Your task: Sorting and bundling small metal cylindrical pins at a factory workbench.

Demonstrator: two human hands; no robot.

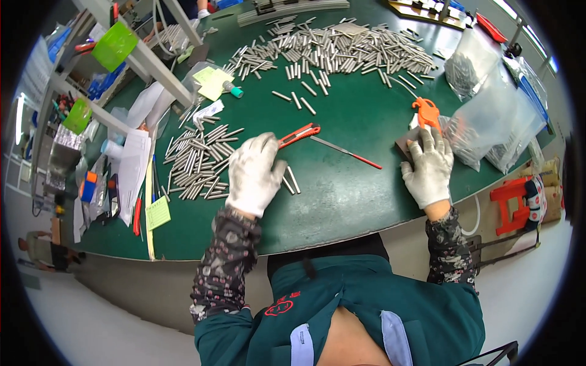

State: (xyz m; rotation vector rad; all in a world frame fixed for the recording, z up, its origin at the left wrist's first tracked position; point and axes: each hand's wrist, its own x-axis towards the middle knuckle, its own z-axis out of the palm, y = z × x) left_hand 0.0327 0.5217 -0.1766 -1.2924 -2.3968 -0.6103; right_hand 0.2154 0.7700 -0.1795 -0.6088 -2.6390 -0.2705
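My left hand [252, 177], in a white glove, is over the table beside the right edge of a pile of short metal pins [198, 158]. Its thumb stands apart from the fingers, and the undersides are hidden. A red utility knife [299, 135] lies by its fingertips; I cannot tell if they touch. Two loose pins [293, 180] lie near the thumb. My right hand [430, 172], also gloved, rests with fingers apart over a dark brown block [405, 145]. An orange air blow gun [426, 113] sits just beyond those fingers. Between the hands lies a thin file with a red handle [348, 152].
A large heap of metal pins [342, 49] spreads across the table's far side. Clear plastic bags of pins [482, 122] stand at right. Papers [137, 168], a yellow-green note [158, 212] and red-handled tools lie left, near a white rack post [155, 70]. A red stool [510, 204] is at right.
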